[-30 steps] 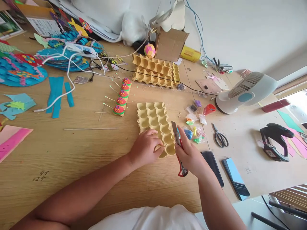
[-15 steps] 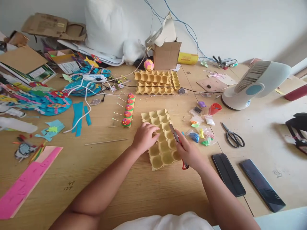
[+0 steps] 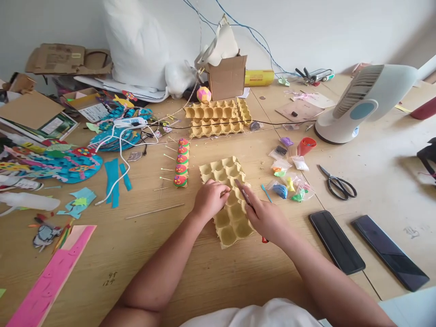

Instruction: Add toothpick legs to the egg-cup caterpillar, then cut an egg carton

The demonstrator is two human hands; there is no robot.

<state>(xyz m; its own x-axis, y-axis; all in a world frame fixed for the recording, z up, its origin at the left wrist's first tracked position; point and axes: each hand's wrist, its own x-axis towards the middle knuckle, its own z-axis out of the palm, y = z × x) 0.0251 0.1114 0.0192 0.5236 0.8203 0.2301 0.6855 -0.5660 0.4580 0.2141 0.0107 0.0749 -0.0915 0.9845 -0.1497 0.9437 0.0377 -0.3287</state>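
A yellow paper egg tray [image 3: 227, 200] lies on the wooden table in front of me, slightly turned. My left hand [image 3: 209, 200] is closed on the tray's left side, fingers curled over its cups. My right hand [image 3: 267, 219] grips a red-handled utility knife [image 3: 245, 196], whose blade points up and left onto the tray's middle cups. A row of painted red-and-green egg-cup figures [image 3: 180, 163] with pins stands just left of the tray.
More egg trays [image 3: 218, 117] and a cardboard box [image 3: 227, 77] stand behind. Small clay bags [image 3: 288, 181], a red cup [image 3: 305, 146], scissors [image 3: 337, 185], two dark phones [image 3: 336, 242] and a white fan [image 3: 364, 102] lie right. Blue paper crafts [image 3: 68, 161] and a white cable lie left.
The view has tilted up and shifted. The tray has turned and moved nearer me. My left hand went from its near end to its left side, and the knife blade came down onto the cups.
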